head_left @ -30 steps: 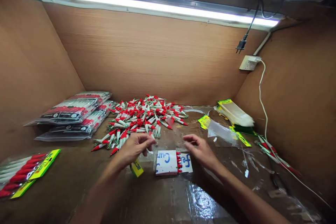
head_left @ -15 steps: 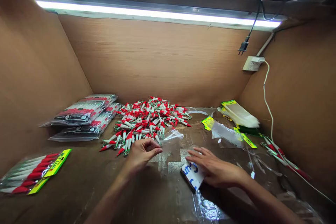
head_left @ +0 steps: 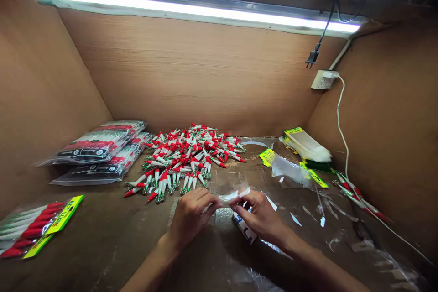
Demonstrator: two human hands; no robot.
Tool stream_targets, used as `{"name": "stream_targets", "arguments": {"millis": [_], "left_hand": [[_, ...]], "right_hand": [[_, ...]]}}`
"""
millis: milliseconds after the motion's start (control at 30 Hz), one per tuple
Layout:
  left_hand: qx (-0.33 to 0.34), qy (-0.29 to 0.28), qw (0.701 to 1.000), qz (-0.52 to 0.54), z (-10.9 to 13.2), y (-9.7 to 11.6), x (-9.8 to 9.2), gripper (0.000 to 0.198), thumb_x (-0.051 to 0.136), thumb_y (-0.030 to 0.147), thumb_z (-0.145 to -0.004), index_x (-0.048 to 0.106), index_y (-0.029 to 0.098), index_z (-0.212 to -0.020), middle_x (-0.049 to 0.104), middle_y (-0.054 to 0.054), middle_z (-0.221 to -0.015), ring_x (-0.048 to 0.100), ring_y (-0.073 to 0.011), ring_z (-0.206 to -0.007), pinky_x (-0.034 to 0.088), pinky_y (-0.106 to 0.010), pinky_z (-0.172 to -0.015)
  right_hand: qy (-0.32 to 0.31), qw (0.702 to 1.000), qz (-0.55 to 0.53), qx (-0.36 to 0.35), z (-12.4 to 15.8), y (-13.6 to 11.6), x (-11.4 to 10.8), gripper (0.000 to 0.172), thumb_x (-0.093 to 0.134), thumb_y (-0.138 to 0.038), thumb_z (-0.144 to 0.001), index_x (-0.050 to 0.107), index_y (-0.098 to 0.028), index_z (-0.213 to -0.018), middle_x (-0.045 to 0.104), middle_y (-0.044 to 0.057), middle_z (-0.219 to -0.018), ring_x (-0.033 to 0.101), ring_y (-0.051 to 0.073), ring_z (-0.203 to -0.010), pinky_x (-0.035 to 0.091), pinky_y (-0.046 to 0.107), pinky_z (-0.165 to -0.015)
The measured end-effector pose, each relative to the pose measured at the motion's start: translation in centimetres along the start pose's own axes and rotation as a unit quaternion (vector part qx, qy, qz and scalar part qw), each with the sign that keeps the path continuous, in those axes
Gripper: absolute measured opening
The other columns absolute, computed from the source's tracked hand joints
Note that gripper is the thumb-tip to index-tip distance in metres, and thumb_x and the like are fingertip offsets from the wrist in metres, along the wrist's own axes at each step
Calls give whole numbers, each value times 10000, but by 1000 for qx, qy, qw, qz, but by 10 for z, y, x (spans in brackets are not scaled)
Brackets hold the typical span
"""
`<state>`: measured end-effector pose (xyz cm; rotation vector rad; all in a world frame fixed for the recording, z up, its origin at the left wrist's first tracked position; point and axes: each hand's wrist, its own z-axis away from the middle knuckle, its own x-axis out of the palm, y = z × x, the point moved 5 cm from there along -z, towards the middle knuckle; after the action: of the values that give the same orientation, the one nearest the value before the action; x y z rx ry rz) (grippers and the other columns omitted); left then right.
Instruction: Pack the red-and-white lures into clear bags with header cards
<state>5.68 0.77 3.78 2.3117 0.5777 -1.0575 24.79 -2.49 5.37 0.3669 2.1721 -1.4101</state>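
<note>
Clear plastic (head_left: 228,196) is pinched by the fingers of the left hand (head_left: 195,211) and right hand (head_left: 263,216), in front of piled lures (head_left: 194,151). A lettered box (head_left: 245,230) is partly hidden by the right hand.

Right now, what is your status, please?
Left hand, right hand: both pinching clear plastic film. White, blue-lettered block: partly hidden by right hand. Red-and-white, pointed lures: heaped beyond.

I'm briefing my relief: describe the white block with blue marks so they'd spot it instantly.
On the brown tabletop, find the right hand. The white block is partly hidden by it. Blue marks set it apart from the translucent plastic pinched between right and left hand.
</note>
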Motion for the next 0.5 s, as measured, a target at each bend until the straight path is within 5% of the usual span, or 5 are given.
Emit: {"name": "stream_targets", "arguments": {"millis": [100, 200, 333, 500], "left_hand": [[14, -40, 997, -67, 3, -1, 9, 115, 596, 195, -975, 655, 223, -881, 642, -6, -789, 596, -180, -742, 375, -294, -663], [36, -63, 989, -128, 6, -1, 16, 140, 606, 172, -960, 623, 219, -829, 606, 0, -763, 560, -189, -723, 325, -315, -624], [49, -91, 983, -155, 9, -2, 23, 145, 606, 149, -955, 601, 216, -826, 596, -8, -788, 533, -201, -746, 293, -325, -624], [55, -83, 985, -141, 11, 3, 27, 152, 580, 139, -968, 604, 213, -837, 592, -14, -793, 513, -202, -755, 282, -323, -634]], "right_hand": [[-25, 999, 29, -13, 12, 12, 6, 184, 593, -234, -940, 715, -252, -1076, 731, 48, -1054, 667, 221, -976, 522, 346, -870], [5, 993, 114, 10, 38, 24, 8, 466, 599, -251, -932, 545, -261, -1394, 614, 90, -1364, 560, 271, -1240, 435, 446, -1078], [-59, 976, 209, 30, 73, 28, 19, 793, 698, -345, -865, 314, -324, -1559, 445, 64, -1545, 385, 325, -1403, 279, 534, -1197], [-64, 965, 248, 53, 88, 28, 23, 561, 710, -496, -844, 553, -382, -1371, 482, 55, -1465, 385, 359, -1373, 196, 607, -1204]]}}
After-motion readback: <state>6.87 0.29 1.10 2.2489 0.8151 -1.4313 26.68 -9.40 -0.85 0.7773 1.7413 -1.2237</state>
